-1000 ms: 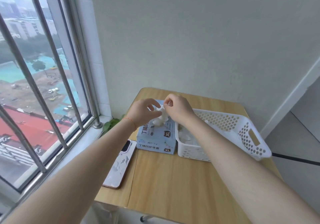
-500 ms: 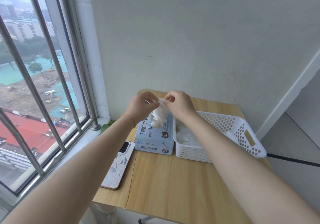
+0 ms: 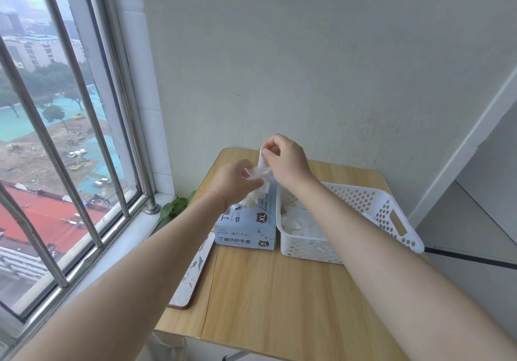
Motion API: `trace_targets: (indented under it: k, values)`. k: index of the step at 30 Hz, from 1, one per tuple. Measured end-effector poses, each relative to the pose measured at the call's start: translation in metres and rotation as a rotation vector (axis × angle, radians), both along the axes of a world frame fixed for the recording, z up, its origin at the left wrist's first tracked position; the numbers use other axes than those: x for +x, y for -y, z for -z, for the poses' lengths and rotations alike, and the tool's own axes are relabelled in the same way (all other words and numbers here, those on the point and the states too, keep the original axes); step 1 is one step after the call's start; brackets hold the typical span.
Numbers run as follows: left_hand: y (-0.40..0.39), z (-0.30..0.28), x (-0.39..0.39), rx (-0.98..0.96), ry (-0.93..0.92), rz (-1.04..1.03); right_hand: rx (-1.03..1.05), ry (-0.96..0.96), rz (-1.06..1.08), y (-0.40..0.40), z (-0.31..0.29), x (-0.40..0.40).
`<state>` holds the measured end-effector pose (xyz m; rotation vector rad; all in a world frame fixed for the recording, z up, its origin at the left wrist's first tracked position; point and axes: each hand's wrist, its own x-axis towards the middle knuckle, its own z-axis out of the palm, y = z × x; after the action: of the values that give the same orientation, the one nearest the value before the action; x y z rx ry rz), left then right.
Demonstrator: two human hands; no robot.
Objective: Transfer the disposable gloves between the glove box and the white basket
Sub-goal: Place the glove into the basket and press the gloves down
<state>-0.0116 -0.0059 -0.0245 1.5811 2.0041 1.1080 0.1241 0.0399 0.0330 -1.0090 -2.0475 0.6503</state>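
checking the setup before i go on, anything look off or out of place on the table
One thing: the phone lies at the table's left edge, its near corner overhanging. Otherwise fine: glove box and white basket sit square, both hands pinching a glove.

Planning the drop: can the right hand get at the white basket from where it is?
Probably yes. The right hand, pinching the glove, is just above and beside the white basket, whose open top is unobstructed.
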Motion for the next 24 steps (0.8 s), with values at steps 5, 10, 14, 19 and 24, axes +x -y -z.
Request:
trace_targets:
  k: [5,10,14,19,24]
  values:
    - [0.003,0.009,-0.003,-0.05,-0.026,-0.052,0.028,-0.074,0.031,-0.006,-0.002,-0.001]
    - [0.009,0.012,-0.008,-0.242,-0.17,-0.012,-0.025,-0.111,0.058,-0.011,0.004,0.0]
    - [0.01,0.009,-0.014,-0.219,-0.081,0.014,-0.121,-0.075,0.043,-0.011,0.004,0.002]
    - [0.006,0.0,-0.012,0.187,-0.006,-0.076,-0.198,-0.047,0.036,-0.013,0.005,0.003]
    - [-0.001,-0.007,0.007,0.044,-0.009,0.076,-0.188,-0.069,-0.067,-0.009,0.005,0.003]
